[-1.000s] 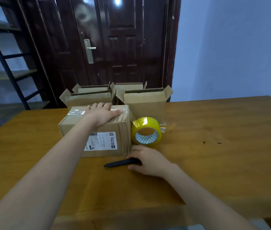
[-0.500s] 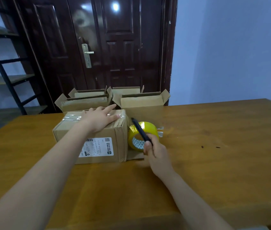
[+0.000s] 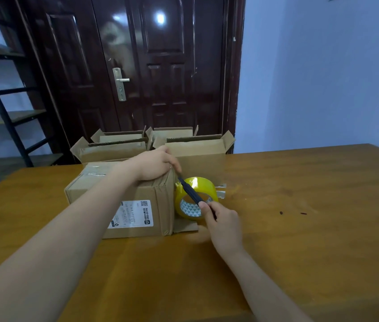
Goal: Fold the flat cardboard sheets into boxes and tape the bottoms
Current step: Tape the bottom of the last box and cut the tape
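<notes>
wooden worktop (image 3: 299, 240) runs wide and bare to the right, up to a blue wall (image 3: 323, 77). left hand (image 3: 154, 165) rests on the top right edge of the taped cardboard box (image 3: 123, 198), fingers curled over that edge, gripping it. right hand (image 3: 224, 223) grips a black utility knife (image 3: 190, 192), its tip up at the box's top right corner just under the left fingers. yellow tape roll (image 3: 195, 197) stands on edge just beside the box's right side, behind the knife. a shipping label (image 3: 132, 213) faces the person. open folded boxes (image 3: 197, 154) crowd the worktop's far edge, right behind the taped one, before a dark door (image 3: 151, 66). a black shelf frame (image 3: 2, 105) stands left.
</notes>
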Demonstrator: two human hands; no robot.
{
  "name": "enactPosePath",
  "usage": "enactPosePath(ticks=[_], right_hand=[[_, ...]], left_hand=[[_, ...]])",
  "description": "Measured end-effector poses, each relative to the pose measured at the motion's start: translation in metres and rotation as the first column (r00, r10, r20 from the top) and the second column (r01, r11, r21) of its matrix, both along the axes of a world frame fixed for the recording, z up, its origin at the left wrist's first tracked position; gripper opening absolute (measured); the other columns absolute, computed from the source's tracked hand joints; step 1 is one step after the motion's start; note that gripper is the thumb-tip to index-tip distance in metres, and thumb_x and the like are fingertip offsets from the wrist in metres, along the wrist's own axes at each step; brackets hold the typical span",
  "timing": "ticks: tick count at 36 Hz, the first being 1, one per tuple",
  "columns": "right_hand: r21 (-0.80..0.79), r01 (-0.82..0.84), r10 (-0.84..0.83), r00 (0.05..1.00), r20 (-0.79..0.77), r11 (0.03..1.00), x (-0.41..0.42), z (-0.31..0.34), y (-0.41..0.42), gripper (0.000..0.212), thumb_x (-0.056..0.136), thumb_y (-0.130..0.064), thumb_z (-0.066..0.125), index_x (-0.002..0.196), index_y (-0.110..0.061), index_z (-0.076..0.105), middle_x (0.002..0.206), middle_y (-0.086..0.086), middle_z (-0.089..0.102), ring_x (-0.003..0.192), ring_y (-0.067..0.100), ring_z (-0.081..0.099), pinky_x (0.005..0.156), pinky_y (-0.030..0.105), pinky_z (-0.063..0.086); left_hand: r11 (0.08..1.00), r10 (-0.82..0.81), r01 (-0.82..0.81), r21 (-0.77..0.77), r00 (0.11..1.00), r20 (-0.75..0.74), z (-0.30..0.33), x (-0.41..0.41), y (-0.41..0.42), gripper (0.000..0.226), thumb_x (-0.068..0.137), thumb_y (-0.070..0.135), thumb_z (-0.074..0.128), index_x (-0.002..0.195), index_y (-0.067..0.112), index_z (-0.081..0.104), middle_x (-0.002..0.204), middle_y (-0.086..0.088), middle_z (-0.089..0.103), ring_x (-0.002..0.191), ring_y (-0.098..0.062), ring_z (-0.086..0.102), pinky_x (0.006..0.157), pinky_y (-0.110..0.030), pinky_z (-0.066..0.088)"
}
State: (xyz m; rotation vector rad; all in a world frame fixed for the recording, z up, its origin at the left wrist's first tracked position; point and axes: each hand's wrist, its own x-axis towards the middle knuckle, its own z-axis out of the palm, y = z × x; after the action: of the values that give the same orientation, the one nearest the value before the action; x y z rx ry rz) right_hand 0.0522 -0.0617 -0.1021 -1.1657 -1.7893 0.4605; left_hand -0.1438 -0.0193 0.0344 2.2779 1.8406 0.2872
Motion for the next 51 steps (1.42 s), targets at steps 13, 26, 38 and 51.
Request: enactPosePath(ticks=[13, 26, 38, 51], right_hand=[[-0.036, 0.014, -0.012, 0.999, 0.047, 0.999, -0.002, 0.011, -0.003, 0.052, 0.091, -0.054, 0.034, 0.069, -0.013, 0.055, 0.056, 0.004, 0.053, 0.052, 0.019, 0.049, 0.046, 0.028, 0.029], [-0.085, 0.002, 0.013, 0.983, 0.184, 0.996, 0.003, 0.035, -0.003, 0.045, 0.097, -0.048, 0.038, 0.073, -0.018, 0.061, 0.056, -0.005, 0.049, 0.050, 0.010, 0.043, 0.043, 0.021, 0.021], [-0.099, -0.053, 0.085, 0.931, 0.355, 0.994, 0.017, 0.062, 0.008, 0.044, 0.096, -0.046, 0.044, 0.070, -0.017, 0.063, 0.054, -0.003, 0.045, 0.048, 0.011, 0.040, 0.043, 0.022, 0.023], [-0.140, -0.064, 0.118, 0.899, 0.421, 0.988, 0.029, 0.054, -0.014, 0.049, 0.096, -0.046, 0.044, 0.057, -0.017, 0.046, 0.050, -0.002, 0.034, 0.045, 0.012, 0.031, 0.044, 0.024, 0.017]], left_hand=[[0.993, 0.114, -0.113, -0.023, 0.993, 0.033, -0.010, 0.008, 0.001, 0.041, 0.074, 0.055, 0.026, 0.075, 0.059, 0.067, 0.099, 0.015, 0.044, 0.111, -0.017, 0.042, 0.106, -0.053, 0.017], [0.996, 0.089, -0.089, -0.017, 0.996, 0.000, -0.012, 0.009, -0.003, 0.035, 0.090, 0.051, 0.031, 0.078, 0.058, 0.063, 0.093, 0.016, 0.040, 0.112, -0.017, 0.038, 0.110, -0.056, 0.010], [0.996, 0.083, -0.083, -0.035, 0.996, -0.015, -0.011, 0.010, -0.004, 0.031, 0.087, 0.054, 0.029, 0.074, 0.053, 0.058, 0.095, 0.013, 0.040, 0.112, -0.017, 0.037, 0.111, -0.056, 0.007], [0.994, 0.092, -0.093, -0.059, 0.996, -0.004, -0.012, 0.008, -0.002, 0.045, 0.079, 0.058, 0.025, 0.094, 0.057, 0.067, 0.097, 0.017, 0.041, 0.114, -0.015, 0.035, 0.111, -0.057, 0.003]])
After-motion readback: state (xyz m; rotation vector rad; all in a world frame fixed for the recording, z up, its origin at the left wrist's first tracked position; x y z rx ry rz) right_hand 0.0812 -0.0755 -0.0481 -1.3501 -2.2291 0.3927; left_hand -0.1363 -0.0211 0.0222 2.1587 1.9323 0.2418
